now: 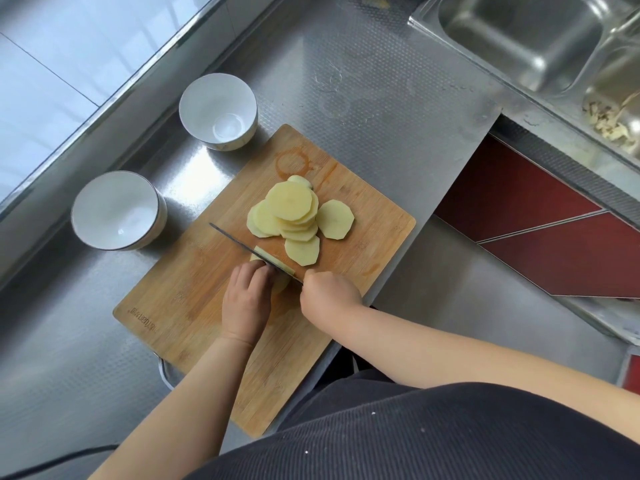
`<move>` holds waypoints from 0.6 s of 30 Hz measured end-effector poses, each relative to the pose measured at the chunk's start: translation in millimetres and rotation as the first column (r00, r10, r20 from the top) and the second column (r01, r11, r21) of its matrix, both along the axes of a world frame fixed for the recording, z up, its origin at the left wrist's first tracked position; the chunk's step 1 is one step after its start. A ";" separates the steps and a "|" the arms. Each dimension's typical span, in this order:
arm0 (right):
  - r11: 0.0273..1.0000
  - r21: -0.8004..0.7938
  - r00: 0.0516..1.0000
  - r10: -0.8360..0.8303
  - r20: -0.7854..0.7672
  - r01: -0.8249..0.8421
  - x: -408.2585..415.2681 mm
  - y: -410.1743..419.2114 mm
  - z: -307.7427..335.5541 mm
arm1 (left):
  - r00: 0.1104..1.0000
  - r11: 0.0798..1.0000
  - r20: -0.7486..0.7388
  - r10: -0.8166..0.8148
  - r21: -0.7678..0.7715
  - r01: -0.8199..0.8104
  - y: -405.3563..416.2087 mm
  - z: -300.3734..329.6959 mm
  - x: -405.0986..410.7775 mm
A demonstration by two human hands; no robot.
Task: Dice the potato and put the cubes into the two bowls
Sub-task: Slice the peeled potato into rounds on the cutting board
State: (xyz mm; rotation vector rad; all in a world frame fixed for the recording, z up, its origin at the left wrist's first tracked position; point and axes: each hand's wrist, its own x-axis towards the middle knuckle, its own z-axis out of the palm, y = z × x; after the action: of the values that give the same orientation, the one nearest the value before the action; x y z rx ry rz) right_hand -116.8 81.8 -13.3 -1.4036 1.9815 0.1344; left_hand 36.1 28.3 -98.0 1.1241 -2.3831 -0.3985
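left hand (245, 304) grip: curled on potato (281, 285) end, on board (194, 271) | right hand (328, 293) grip: closed round knife (242, 244), blade on potato | slices (294, 216) piled mid-board | two bowls (218, 110) (117, 210) on desk (374, 91), left of board

From up here I look down on a stainless steel bench (363, 81), its surface stamped with a fine dotted texture and showing faint dried water rings. Along the far-left edge runs a raised steel ledge, and beyond it pale white wall tiles (52, 64) catch soft daylight. At the upper right I see a steel sink (519, 39) with a second basin beside it holding pale scraps. Below the bench edge, dark red cabinet fronts (536, 230) show.
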 end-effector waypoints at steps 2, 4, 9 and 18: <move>1.000 0.015 1.000 -0.003 -0.002 0.003 -0.5 -0.2 -5.8 | 1.000 1.000 -0.006 -0.006 0.000 0.006 0.6 -0.3 0.3; 1.000 0.022 1.000 -0.001 -0.003 0.002 -1.7 0.5 -9.0 | 1.000 1.000 0.002 -0.005 0.003 0.005 0.7 0.4 0.0; 0.999 -0.034 1.000 -0.004 0.005 0.005 -8.5 2.8 -11.3 | 1.000 1.000 0.018 0.002 -0.008 -0.002 2.6 2.9 -1.7; 0.926 -0.373 0.997 0.034 -0.065 -0.056 -27.7 11.9 10.3 | 0.996 0.987 -0.087 0.007 -0.161 -0.021 23.0 34.7 -1.7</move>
State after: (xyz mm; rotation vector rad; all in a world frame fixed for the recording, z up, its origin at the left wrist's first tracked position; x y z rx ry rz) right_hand -144.6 93.8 -3.0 -1.7009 2.0997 -0.1989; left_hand 34.4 51.3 -63.3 1.0280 -2.2856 -0.2385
